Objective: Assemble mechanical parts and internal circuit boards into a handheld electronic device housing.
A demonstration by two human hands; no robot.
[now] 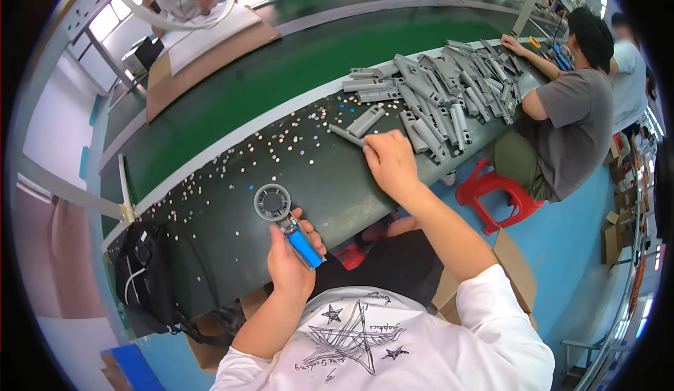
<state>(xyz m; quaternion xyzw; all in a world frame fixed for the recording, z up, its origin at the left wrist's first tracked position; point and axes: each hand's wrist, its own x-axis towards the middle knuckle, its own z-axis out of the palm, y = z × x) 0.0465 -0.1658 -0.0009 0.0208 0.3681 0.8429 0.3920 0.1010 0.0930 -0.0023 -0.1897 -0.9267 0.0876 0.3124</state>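
My left hand [286, 259] is wrapped round the handle of a small handheld fan [272, 202]. Its round grey head points away from me, and a blue battery cell [305, 248] shows in the uncovered handle. Over the bench, my right hand [393, 163] pinches the near end of a slim grey plastic shell [346, 135]. Just beyond that lies another grey casing [366, 120], apart from the heap. A big loose pile of grey plastic casings [435, 85] spreads to the right of my right hand.
Small pale discs [275, 138] are scattered across the dark bench [337, 187]. A green conveyor belt [281, 78] runs behind it. At the left end sits a black bag [144, 275]. A co-worker [579, 117] sits at the right, near a red stool [495, 198].
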